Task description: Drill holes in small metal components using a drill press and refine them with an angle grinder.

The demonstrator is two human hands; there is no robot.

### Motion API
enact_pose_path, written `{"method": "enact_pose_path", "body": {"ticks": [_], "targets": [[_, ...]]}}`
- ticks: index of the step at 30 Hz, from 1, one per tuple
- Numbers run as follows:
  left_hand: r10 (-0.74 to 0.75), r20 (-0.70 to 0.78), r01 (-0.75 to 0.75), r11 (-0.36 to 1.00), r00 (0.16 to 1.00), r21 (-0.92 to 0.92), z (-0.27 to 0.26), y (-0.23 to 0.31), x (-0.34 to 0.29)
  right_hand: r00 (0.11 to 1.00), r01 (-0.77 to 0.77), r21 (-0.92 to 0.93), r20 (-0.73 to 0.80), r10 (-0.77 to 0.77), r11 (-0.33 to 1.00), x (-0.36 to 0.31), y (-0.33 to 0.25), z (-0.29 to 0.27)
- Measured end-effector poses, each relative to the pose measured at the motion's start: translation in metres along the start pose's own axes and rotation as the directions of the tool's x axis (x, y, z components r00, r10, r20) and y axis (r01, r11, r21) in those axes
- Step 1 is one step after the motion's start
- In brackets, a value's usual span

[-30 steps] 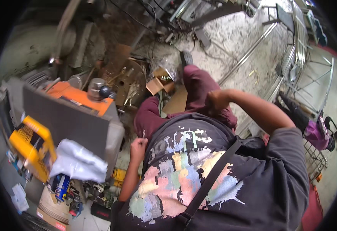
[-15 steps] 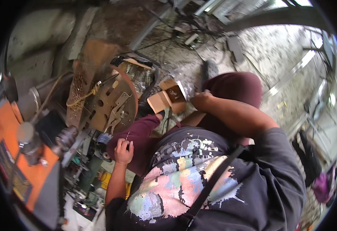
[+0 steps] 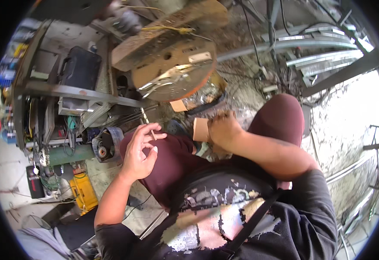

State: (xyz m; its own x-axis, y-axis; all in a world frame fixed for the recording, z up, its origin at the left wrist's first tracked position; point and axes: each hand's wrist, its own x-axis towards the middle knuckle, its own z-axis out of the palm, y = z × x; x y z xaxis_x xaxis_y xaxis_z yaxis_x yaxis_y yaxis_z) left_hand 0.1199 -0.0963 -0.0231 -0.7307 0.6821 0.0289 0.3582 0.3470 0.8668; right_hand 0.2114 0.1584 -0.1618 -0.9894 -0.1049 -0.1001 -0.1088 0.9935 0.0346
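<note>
A drill bit (image 3: 144, 116) with a pale spiral shaft points up and away from my left hand (image 3: 139, 151). The fingers pinch its shank above my left knee. My right hand (image 3: 224, 130) grips a small open cardboard box (image 3: 201, 129) between my knees. That hand hides most of the box, and its contents do not show. Beyond both hands is a round rusty metal plate (image 3: 185, 54) with several bright flat metal pieces (image 3: 167, 78) lying on it.
A scrap-filled carton (image 3: 202, 99) sits beside the round plate. To the left are a metal-framed bench (image 3: 79, 90), a black case (image 3: 81, 69), a green cylinder (image 3: 70, 154) and a yellow case (image 3: 84, 190). Steel profiles (image 3: 323, 58) lie at far right.
The view has swung round, bringing the bench into sight. My left hand has risen with the drill bit, now plainly seen. The box has turned and my right hand covers more of it.
</note>
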Motion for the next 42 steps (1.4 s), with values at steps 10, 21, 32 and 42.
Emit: {"method": "enact_pose_path", "body": {"ticks": [10,21,32,42], "targets": [[0.174,-0.347,-0.297,0.892,0.922,-0.340,-0.032,0.004,0.136,0.992,-0.087,0.049,-0.089,0.091,0.995,0.006,0.028,-0.168],[0.102,-0.438,-0.168,0.979,0.893,-0.115,-0.018,-0.003,0.224,0.690,-0.046,0.462,-0.626,0.362,0.886,0.125,0.047,-0.261],[0.270,-0.710,-0.470,0.877,0.650,-0.097,0.017,-0.032,0.259,0.536,-0.105,0.488,-0.706,0.463,0.866,0.186,0.042,-0.251],[0.473,-0.667,-0.521,0.841,0.576,0.146,-0.012,-0.019,0.246,0.553,-0.039,0.487,-0.716,0.425,0.872,0.197,0.041,-0.260]]}}
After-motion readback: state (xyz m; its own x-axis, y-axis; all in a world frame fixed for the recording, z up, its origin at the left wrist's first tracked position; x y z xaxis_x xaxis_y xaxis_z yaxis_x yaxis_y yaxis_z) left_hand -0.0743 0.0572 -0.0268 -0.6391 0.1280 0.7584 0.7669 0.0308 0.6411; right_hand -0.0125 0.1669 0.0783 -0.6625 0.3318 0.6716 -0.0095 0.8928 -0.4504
